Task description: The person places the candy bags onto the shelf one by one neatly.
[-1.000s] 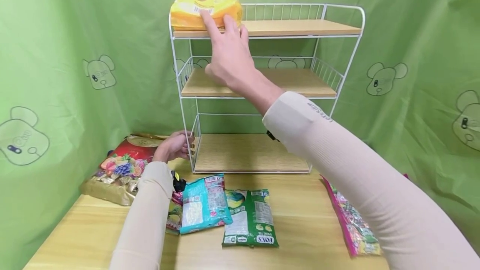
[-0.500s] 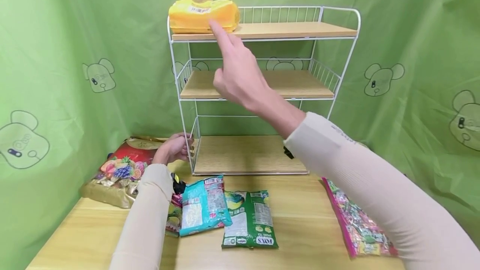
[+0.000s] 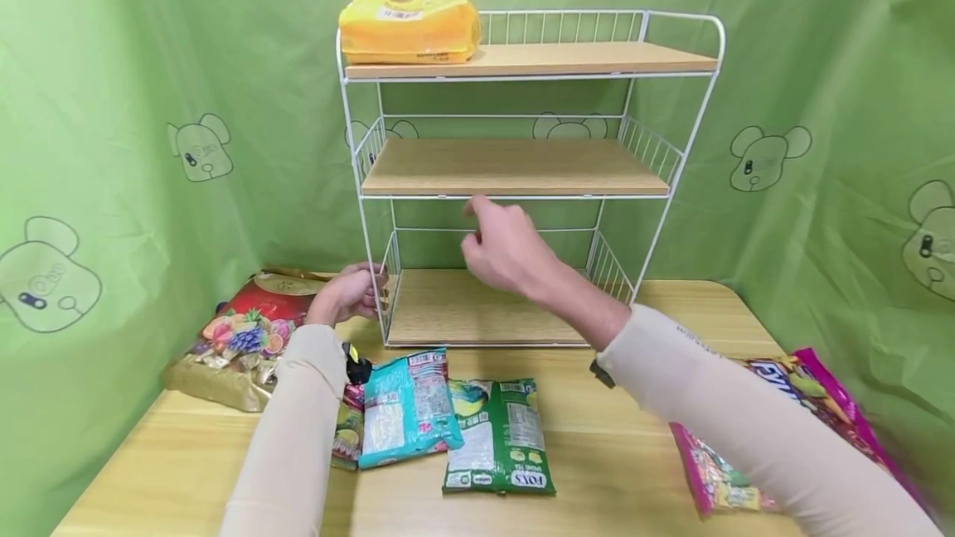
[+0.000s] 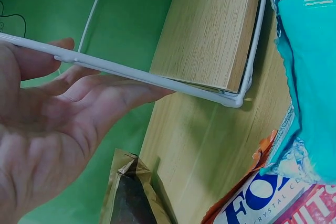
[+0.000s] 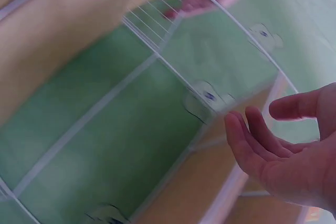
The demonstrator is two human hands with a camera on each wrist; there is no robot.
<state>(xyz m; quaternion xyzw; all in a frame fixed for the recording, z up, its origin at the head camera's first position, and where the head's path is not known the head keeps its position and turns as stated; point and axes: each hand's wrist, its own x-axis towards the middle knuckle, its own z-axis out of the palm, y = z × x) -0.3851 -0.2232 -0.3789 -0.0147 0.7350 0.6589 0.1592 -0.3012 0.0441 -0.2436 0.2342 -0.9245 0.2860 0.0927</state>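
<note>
My left hand (image 3: 356,292) holds the lower left side of a white wire shelf rack (image 3: 366,255); in the left wrist view its fingers lie about the post. In front of the rack's lower part hangs my right hand (image 3: 507,247), empty, fingers loosely bent; the right wrist view shows the bent right hand (image 5: 283,156) with nothing in it. On the top board, at the left end, sits a yellow-orange snack package (image 3: 410,30). The middle board (image 3: 515,164) and bottom board (image 3: 462,305) are wooden.
A red and gold candy bag (image 3: 246,338) lies left of the rack. In front are a turquoise candy bag (image 3: 406,408), partly over another bag, and a green Fox's bag (image 3: 500,437). Pink-edged candy bags (image 3: 813,388) lie right, partly behind my right sleeve. Green cloth surrounds the table.
My right hand has left the yellow-orange package on the top shelf and moved down to the lower part of the rack. The left hand has stayed at the rack's side.
</note>
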